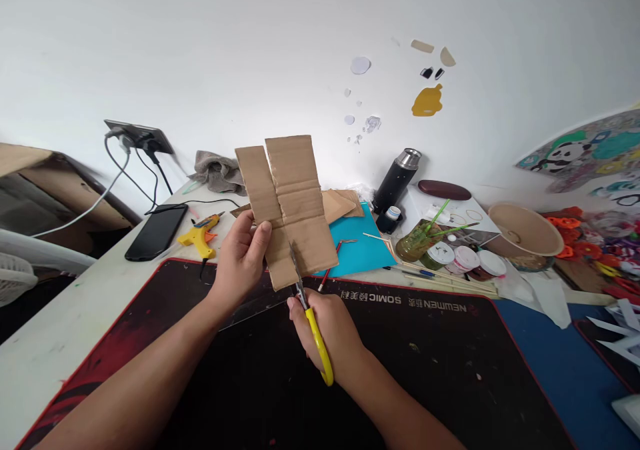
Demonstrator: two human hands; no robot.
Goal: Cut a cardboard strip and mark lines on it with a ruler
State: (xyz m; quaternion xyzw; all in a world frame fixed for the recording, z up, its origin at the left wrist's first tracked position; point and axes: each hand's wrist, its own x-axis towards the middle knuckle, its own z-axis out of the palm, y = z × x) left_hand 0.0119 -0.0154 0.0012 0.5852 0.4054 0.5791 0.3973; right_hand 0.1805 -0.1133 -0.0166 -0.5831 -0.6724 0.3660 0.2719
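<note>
A creased brown piece of cardboard is held up in front of me, with a long slit running down from its top edge. My left hand grips its lower left side between thumb and fingers. In my right hand are yellow-handled scissors, fingers wrapped round the handles. The blades point up and lie across the cardboard's lower edge, in line with the slit. Part of the handles is hidden by my right hand.
Below lies a black desk mat. To the left are a yellow glue gun and a black phone. Behind stand a black thermos, a murky jar and several paint pots, beside a blue sheet.
</note>
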